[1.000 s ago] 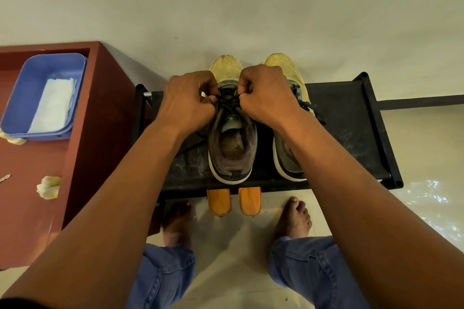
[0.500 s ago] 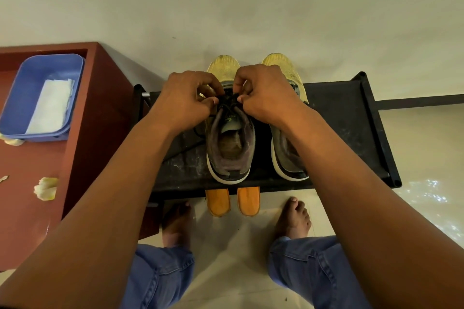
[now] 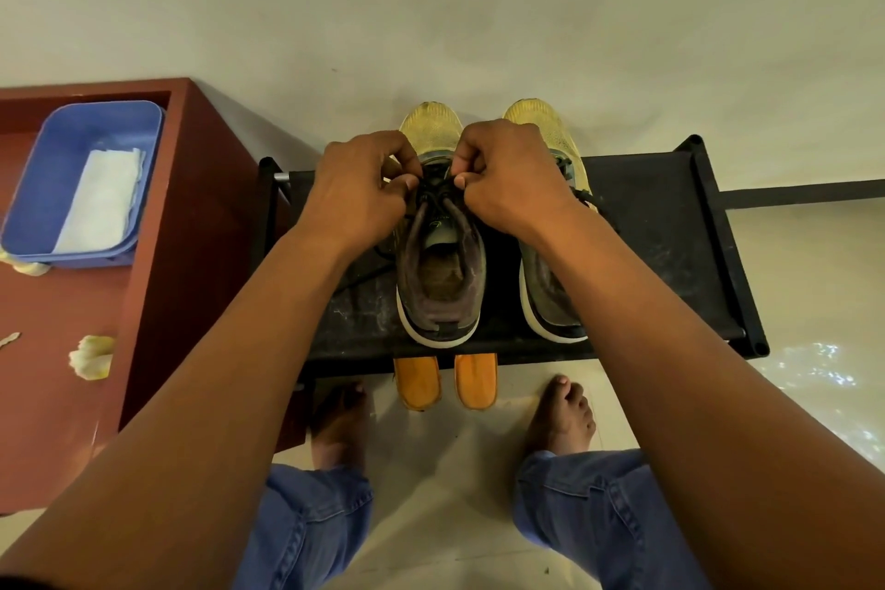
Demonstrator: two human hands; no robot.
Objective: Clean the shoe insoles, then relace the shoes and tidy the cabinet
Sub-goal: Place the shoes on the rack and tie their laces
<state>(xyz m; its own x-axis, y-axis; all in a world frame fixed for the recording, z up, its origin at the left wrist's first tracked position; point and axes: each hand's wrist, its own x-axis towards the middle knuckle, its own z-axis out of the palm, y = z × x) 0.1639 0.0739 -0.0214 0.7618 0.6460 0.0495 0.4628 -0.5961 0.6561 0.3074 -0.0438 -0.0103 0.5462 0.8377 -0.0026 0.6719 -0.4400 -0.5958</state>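
Observation:
Two shoes with yellow toes and dark grey collars stand side by side on a black shoe rack (image 3: pixel 670 225). Over the left shoe (image 3: pixel 440 283) both my hands work its black lace (image 3: pixel 433 187). My left hand (image 3: pixel 359 192) pinches one lace end between thumb and fingers. My right hand (image 3: pixel 507 177) pinches the other end just beside it. The right shoe (image 3: pixel 550 302) is partly hidden under my right wrist, with a loose lace showing at its side. Two orange insoles (image 3: pixel 443 381) stick out from below the rack's front edge.
A red-brown cabinet (image 3: pixel 158 302) stands to the left, carrying a blue tub (image 3: pixel 57 168) with a white cloth (image 3: pixel 100 201) in it and crumpled yellowish scraps (image 3: pixel 91 357). My bare feet and jeans are on the pale floor in front of the rack. A wall is right behind.
My hands have stayed at the top of the left shoe, with the fingers shifting on the lace. The thumbs have drawn closer together over the tongue.

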